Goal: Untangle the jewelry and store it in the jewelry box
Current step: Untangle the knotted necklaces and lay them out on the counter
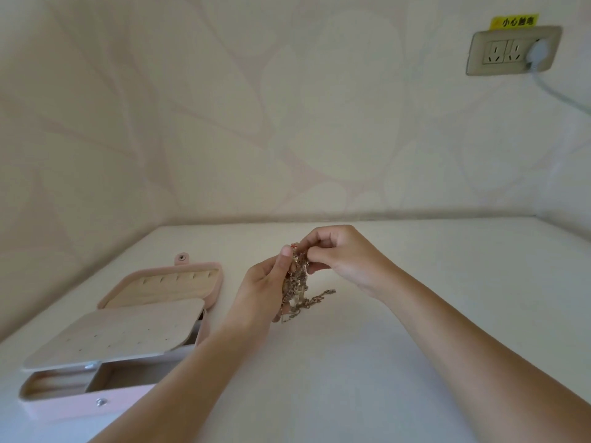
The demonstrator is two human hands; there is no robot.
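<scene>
On the pale tabletop [367,362] the jewelry box [128,330] lies open, its visible compartment seemingly unfilled, while both hands, left hand [265,289] and right hand [345,254], pinch the knotted jewelry [297,289] held above the surface, so untangling appears unfinished and storing not begun.

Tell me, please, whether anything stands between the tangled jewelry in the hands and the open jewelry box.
Nothing visible lies on the table between the jewelry, pinched by left hand and right hand, and the jewelry box. A beige panel covers most of its base; the front compartments lie open.
</scene>
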